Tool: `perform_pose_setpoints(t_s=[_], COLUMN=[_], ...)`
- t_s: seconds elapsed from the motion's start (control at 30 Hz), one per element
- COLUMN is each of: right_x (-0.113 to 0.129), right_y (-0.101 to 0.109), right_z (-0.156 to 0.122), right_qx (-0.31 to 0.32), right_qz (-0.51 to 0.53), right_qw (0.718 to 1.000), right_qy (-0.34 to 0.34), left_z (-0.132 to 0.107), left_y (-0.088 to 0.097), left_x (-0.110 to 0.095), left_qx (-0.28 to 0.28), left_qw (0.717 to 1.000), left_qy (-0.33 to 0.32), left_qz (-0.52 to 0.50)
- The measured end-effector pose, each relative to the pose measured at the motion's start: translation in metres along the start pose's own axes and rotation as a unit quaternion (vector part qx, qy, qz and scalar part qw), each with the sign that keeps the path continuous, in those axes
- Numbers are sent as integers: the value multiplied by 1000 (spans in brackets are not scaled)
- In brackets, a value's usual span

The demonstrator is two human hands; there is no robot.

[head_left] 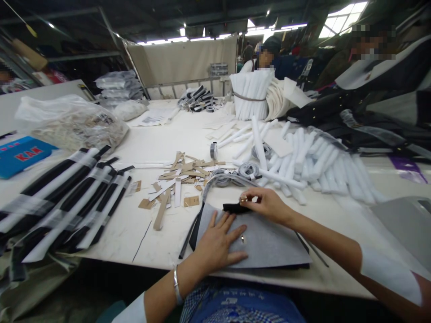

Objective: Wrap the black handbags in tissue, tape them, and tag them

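Observation:
My left hand (218,242) lies flat and open on a grey felt sheet (269,244) at the near table edge, with a ring on one finger. My right hand (266,204) is pinched shut on a small black fabric strip (235,207) at the sheet's far edge, with a small metallic piece at the fingertips. A dark layer shows under the grey sheet at its left edge.
Cardboard and white paper strips (182,175) are scattered beyond the sheet. Black-and-white wrapped bundles (67,197) lie at left, white rolled pieces (313,163) at right, grey tape coils (247,170) between. A plastic bag (74,121) and blue box (23,154) sit far left. Other people work across the table.

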State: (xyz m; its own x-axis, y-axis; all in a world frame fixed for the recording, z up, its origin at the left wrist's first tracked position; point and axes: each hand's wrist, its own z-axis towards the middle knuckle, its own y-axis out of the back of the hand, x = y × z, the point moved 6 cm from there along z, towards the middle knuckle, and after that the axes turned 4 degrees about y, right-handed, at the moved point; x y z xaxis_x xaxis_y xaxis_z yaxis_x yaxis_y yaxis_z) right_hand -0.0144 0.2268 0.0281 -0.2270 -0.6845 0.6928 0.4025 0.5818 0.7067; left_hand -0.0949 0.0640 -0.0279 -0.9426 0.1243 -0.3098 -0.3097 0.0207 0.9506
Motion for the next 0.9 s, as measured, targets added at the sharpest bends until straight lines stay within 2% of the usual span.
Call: perform_pose_setpoints(t_s=[0.07, 0.13, 0.27, 0.37, 0.5, 0.63, 0.7, 0.8, 0.83, 0.9], right_x=[18, 25, 13, 6, 4, 5, 6, 8, 8, 8], right_y=[-7, -20, -48, -58, -61, -63, -64, -64, -64, -65], right_z=[-27, -52, -82, -93, -98, -99, -98, -96, -95, -94], right_qx=[2, 10, 18, 13, 8, 13, 15, 21, 24, 39], right_qz=[6, -2, -31, -28, -35, -73, -87, -93, -91, -82], right_qw=[997, 990, 985, 982, 981, 980, 980, 981, 982, 983], right_qy=[75, 138, 170, 188, 193, 186, 181, 168, 165, 161], left_z=[0, -1, -2, -2, -5, -17, -27, -36, -37, -36], left_y=[0, 1, 2, 3, 4, 8, 11, 8, 7, 6], left_x=[-1, -2, -2, -3, -4, -7, -15, -29, -31, -33], left_qx=[-10, -23, -46, -61, -84, -175, -213, -174, -150, -106], left_qw=[1000, 1000, 999, 998, 996, 984, 972, 959, 957, 961], left_qy=[-1, -2, -4, -11, -23, -41, -99, -225, -248, -250], left_qz=[-5, -12, -26, -28, -24, 4, 13, 0, -12, -46])
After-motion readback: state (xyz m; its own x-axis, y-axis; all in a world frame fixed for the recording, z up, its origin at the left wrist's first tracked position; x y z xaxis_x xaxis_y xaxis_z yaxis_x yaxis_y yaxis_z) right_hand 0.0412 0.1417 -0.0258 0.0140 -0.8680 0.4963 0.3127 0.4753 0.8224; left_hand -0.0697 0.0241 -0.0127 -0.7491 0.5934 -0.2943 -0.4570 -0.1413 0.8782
